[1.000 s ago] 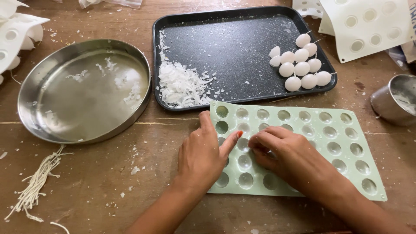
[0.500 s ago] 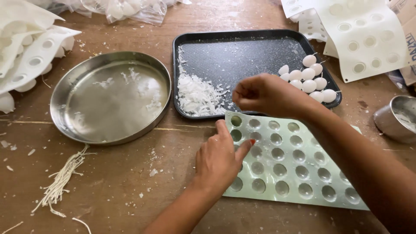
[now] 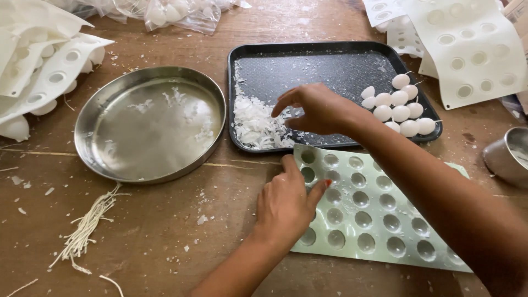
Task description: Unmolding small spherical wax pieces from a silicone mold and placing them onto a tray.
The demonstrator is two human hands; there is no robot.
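Wax flakes (image 3: 254, 124) just under right grip (image 3: 319, 110), perhaps touching.

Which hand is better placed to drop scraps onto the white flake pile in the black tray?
Right. The right hand hovers over the flake pile in the black tray, while the left hand rests on the green mould.

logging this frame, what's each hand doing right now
Left hand: open, pressing flat on the green mould.
Right hand: fingers pinched over the white flakes; holding anything cannot be told.
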